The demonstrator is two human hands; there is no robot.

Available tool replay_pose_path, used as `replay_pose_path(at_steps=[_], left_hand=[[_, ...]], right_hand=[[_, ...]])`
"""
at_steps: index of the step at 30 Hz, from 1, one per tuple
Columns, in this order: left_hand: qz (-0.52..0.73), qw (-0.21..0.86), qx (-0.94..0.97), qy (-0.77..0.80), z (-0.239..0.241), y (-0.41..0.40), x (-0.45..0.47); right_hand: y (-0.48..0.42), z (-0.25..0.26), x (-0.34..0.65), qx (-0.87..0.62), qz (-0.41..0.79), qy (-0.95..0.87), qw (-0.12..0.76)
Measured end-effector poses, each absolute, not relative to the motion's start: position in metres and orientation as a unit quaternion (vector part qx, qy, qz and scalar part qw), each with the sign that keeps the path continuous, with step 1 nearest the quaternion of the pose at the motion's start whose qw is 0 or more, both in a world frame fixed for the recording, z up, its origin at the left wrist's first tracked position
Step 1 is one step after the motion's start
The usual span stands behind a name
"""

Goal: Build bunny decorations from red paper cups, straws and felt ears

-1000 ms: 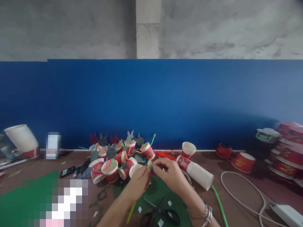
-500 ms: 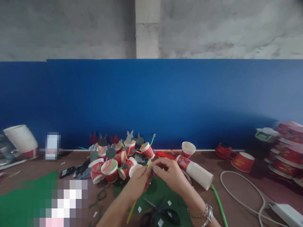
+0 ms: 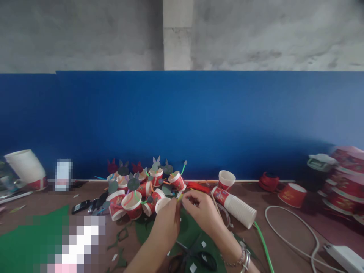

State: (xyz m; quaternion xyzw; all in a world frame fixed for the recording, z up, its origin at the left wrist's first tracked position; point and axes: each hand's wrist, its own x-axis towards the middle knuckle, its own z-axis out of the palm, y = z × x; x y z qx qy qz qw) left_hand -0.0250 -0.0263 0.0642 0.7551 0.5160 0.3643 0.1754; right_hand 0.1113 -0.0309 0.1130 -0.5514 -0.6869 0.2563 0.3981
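Observation:
My left hand [image 3: 166, 218] is closed around a thin yellow strip [image 3: 180, 196], whose end shows past the fingertips. Right beside that end, my right hand [image 3: 200, 206] has its thumb and fingers pinched together; what they grip is too small to make out. Below both hands lie black-handled scissors [image 3: 187, 254] on a dark green sheet [image 3: 186, 229], with small white squares [image 3: 203, 244] scattered around. Just beyond my left hand stand red-and-white paper cups [image 3: 132, 206], several with coloured strips and paper rabbit heads [image 3: 133, 183] attached.
A stack of paper cups [image 3: 239, 210] lies on its side at right, near a single cup [image 3: 226, 179]. A white cable [image 3: 292, 208] loops toward a white adapter [image 3: 342, 258]. At left are a green sheet [image 3: 54, 216] and a black device [image 3: 80, 206].
My left hand has turned and its wrist has shifted right. The yellow strip's long lower part, visible before below the hand, is now out of sight. My right hand has moved slightly left.

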Motion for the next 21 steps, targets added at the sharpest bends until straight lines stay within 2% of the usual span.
replay_pose_path(at_steps=[11, 21], left_hand=[[0.216, 0.108, 0.764, 0.598, 0.067, -0.028, -0.021], [0.170, 0.083, 0.776, 0.602, 0.076, -0.032, -0.020]], right_hand=[[-0.026, 0.095, 0.109, -0.547, 0.247, -0.683, 0.416], [-0.030, 0.106, 0.109, -0.582, 0.246, -0.673, 0.385]])
